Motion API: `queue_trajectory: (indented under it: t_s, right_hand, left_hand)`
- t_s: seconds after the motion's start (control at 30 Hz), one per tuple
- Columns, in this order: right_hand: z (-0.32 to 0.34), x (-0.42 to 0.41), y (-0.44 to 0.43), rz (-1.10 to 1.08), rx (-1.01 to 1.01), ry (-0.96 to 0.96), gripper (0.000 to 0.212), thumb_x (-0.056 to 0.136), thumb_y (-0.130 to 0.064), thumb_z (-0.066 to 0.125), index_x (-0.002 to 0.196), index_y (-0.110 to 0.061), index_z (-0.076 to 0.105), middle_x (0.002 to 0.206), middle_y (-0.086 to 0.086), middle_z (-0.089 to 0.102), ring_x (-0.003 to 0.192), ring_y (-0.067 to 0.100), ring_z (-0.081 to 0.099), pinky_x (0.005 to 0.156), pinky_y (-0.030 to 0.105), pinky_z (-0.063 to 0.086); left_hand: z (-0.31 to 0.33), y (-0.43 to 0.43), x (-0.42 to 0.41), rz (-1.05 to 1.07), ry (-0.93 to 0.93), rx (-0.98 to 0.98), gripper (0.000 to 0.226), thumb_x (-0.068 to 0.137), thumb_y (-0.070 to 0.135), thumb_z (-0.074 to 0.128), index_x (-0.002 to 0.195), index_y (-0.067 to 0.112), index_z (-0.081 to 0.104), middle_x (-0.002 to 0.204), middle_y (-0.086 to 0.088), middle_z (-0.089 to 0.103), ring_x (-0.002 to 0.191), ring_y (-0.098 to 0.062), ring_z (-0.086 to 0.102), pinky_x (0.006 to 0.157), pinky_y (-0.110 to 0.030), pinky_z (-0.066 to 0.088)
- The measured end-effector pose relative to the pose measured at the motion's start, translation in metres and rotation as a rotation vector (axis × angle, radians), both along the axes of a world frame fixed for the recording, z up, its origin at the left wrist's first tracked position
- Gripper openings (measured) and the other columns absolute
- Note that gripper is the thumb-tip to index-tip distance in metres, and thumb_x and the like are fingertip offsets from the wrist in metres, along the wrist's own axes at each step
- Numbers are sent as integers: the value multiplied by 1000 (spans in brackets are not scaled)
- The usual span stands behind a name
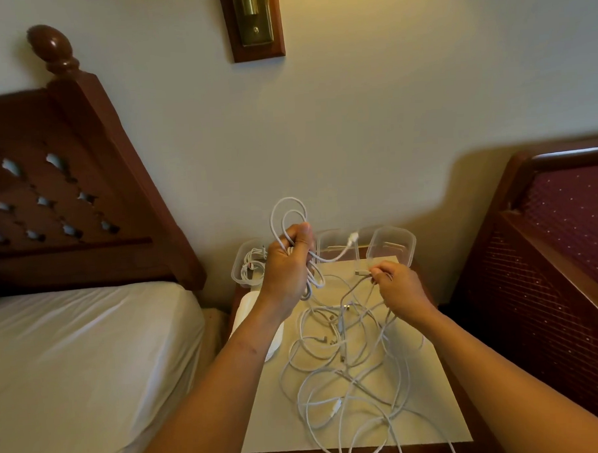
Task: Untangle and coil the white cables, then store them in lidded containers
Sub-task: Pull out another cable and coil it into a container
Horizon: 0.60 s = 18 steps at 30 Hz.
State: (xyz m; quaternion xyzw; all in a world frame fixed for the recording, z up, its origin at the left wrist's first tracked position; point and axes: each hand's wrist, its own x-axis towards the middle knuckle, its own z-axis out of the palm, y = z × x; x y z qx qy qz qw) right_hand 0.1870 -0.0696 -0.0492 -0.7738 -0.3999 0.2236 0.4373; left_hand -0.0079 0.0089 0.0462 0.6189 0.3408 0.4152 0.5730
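My left hand point(287, 261) is raised above the nightstand and grips a coiled white cable point(288, 213), whose loops stick up above the fist and whose plug end trails right. My right hand point(398, 285) pinches the plug end of another white cable point(360, 273). Beneath both hands a tangle of white cables point(345, 368) sprawls over a pale mat point(432, 409). Three clear plastic containers stand at the back: the left one point(239, 273) holds a coiled cable, the middle one point(329, 240) and the right one point(392, 244) look empty.
A white lid-like object point(244, 307) lies at the mat's left edge, partly under my left forearm. A bed with a white sheet point(90, 355) and wooden headboard point(66, 185) lies left. A dark red upholstered headboard point(548, 249) stands right. The wall is just behind the containers.
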Motion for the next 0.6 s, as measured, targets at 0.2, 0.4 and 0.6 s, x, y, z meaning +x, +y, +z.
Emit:
queue_trajectory:
  t_s: [0.2, 0.4, 0.6]
  right_hand:
    - [14, -14, 3, 78, -263, -588, 42, 103, -53, 47, 142, -39, 56, 158, -5, 44, 144, 25, 36, 114, 53, 33]
    - [79, -59, -35, 195, 59, 392, 45, 92, -28, 54, 135, -21, 66, 145, 0, 60, 140, 22, 47, 114, 45, 29]
    - [92, -85, -78, 136, 295, 1152, 32, 105, -22, 54, 128, -1, 65, 105, 14, 69, 91, 23, 66, 84, 38, 56]
  left_hand:
    - [23, -2, -3, 66, -89, 39, 38, 108, 34, 50, 75, 18, 61, 59, 11, 48, 55, -8, 46, 57, -30, 42]
    - [24, -28, -18, -4, -190, -111, 43, 108, 36, 50, 69, 19, 59, 57, 6, 41, 49, -11, 39, 50, -28, 36]
    - [15, -85, -46, -222, -192, -316, 40, 100, 44, 57, 75, 13, 54, 60, -3, 28, 47, -15, 30, 48, -29, 30]
